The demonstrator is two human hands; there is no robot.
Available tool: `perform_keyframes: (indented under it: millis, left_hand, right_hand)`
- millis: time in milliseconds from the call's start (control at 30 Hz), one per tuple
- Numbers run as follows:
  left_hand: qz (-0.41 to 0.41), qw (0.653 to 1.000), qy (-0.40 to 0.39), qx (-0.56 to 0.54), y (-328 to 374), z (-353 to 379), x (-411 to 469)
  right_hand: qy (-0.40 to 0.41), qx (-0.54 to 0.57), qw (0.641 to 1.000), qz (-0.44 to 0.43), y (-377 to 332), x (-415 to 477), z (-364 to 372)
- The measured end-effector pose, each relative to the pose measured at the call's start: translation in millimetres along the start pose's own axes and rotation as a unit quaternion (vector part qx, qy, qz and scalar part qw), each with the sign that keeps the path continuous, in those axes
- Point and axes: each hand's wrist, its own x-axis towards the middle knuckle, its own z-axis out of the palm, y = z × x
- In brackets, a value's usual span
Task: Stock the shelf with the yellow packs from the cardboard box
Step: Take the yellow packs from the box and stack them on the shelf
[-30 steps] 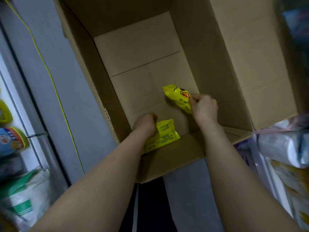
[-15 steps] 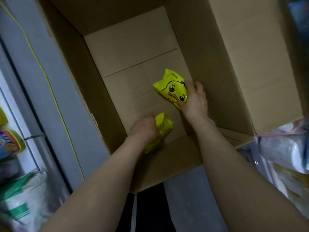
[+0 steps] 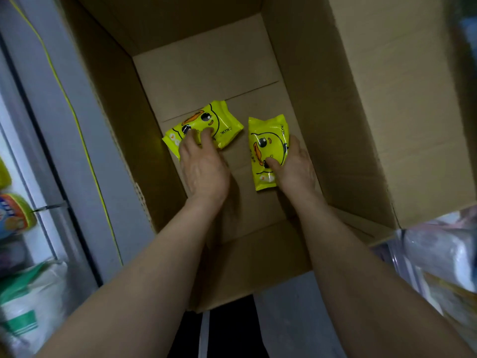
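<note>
Pick-up step inside the cardboard box (image 3: 361, 99): left hand (image 3: 204, 169) grip curled over one yellow pack (image 3: 206, 120), right hand (image 3: 294, 169) grip pinching second pack (image 3: 268, 143), thumb on its front; next, probably lift both clear toward the shelf.

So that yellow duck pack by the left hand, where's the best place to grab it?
Probably across its narrow width, near the middle, from straight above. The left pack is a flat pillow shape, face up and slanted, and the cardboard box wall crowds its left end, so a sideways reach looks cramped. The left hand has fingers over its near long edge; its thumb is hidden.
</note>
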Motion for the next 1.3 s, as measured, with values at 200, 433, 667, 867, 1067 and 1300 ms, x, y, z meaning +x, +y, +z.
perform_keyframes:
  millis: [200,433,667,867,1067,1300]
  left_hand:
    - [0.011,0.996,-0.049,0.079,-5,3,62]
    - [-0.083,0.981,-0.174,0.000,0,-8,62]
    - [-0.091,0.958,-0.234,-0.136,0,-10,23]
    - [-0.116,0.913,-0.259,-0.294,-3,-23,5]
    - [-0.058,0.867,-0.305,-0.390,11,-73,-20]
    - [0.028,0.865,-0.292,-0.407,30,-160,-67]
  right_hand:
    - [-0.018,-0.019,1.000,0.002,-6,2,6]
    - [-0.023,0.061,0.997,0.030,-20,-2,9]
    - [-0.065,0.176,0.981,0.058,-10,-5,-12]
    - [-0.087,0.340,0.935,0.049,6,-29,-21]
    - [-0.014,0.435,0.900,0.003,-5,-91,-42]
    - [0.149,0.494,0.856,0.021,-14,-196,-85]
